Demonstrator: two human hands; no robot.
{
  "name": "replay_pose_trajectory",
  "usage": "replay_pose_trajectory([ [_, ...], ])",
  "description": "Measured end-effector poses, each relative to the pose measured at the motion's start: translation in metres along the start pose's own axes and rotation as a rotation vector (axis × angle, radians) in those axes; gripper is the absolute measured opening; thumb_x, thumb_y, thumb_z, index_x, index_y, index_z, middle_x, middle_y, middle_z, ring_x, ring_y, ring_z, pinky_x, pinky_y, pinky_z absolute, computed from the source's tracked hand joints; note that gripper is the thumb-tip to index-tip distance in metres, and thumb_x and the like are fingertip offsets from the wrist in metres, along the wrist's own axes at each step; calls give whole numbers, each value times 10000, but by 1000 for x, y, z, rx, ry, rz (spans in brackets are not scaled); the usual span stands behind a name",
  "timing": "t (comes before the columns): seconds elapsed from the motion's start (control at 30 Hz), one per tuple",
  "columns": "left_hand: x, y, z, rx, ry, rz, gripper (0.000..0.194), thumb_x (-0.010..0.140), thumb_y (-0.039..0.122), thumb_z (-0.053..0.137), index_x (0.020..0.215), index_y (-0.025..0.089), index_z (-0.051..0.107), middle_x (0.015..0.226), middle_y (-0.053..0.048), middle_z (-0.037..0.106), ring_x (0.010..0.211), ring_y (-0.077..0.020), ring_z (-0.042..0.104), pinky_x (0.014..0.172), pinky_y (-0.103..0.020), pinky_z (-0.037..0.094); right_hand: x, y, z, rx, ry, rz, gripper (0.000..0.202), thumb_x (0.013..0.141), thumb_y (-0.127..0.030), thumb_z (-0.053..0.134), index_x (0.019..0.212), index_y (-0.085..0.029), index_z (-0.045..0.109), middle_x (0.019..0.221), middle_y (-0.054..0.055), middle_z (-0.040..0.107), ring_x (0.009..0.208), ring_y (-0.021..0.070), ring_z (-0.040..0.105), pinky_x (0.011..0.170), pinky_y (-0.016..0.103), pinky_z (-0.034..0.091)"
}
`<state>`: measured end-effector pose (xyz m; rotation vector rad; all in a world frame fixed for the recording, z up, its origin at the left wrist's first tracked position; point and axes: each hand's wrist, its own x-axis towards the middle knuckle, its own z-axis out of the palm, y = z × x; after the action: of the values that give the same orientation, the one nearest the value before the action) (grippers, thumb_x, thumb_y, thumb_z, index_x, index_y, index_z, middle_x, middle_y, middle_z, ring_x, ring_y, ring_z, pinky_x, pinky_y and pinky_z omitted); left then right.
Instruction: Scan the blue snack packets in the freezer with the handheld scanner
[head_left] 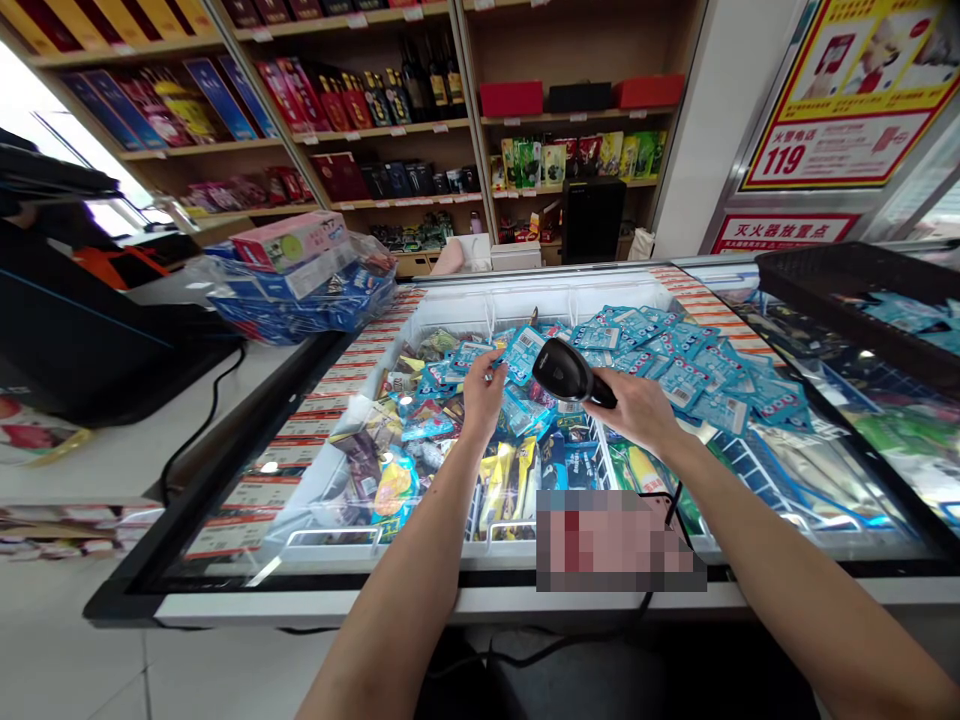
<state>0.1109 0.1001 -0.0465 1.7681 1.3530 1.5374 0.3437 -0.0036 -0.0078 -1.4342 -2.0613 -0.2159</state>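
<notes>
Near the centre of the frame, our left hand [484, 395] pinches a small blue packet [523, 352] by its left edge, thumb and fingers drawn close together. Just to the right, our right hand [637, 408] is wrapped around the handle of a black scanner [562, 370], its broad head turned towards the packet — the two are close, though we cannot tell whether they touch.

Both hands are above the glass top of a chest freezer [300, 606] that spans the middle of the frame, with bagged goods showing beneath. Right of centre, a loose pile of similar blue packets [682, 383] is spread across the glass. At the right edge we see a dark basket [847, 290] with more of them inside; at centre left, plastic-wrapped boxes [296, 265] are stacked — and stocked shelves [405, 129] fill the top.
</notes>
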Motion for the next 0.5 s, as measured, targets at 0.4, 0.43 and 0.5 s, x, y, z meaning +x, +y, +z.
replay_pose_trajectory([
  [0.4,-1,2,0,-19,-3,3,222,786,256,556,990,206,628,834,-27,600,779,-147,544,698,-276,445,0,1,1,-2,6,-5,345,826,-422,528,1096,-210,566,920,35,690,780,190,640,620,276,429],
  [0.43,-1,1,1,-15,-6,3,224,788,256,552,994,207,627,842,-28,600,783,-147,544,701,-276,445,0,1,1,0,8,-1,341,825,-417,531,1096,-212,566,914,32,690,778,190,641,621,276,430],
  [0.5,-1,1,1,1,-4,6,233,796,257,541,1008,208,623,861,-31,600,788,-147,542,704,-275,445,0,0,0,2,11,8,337,823,-409,534,1096,-214,566,904,29,690,779,191,641,627,277,432],
])
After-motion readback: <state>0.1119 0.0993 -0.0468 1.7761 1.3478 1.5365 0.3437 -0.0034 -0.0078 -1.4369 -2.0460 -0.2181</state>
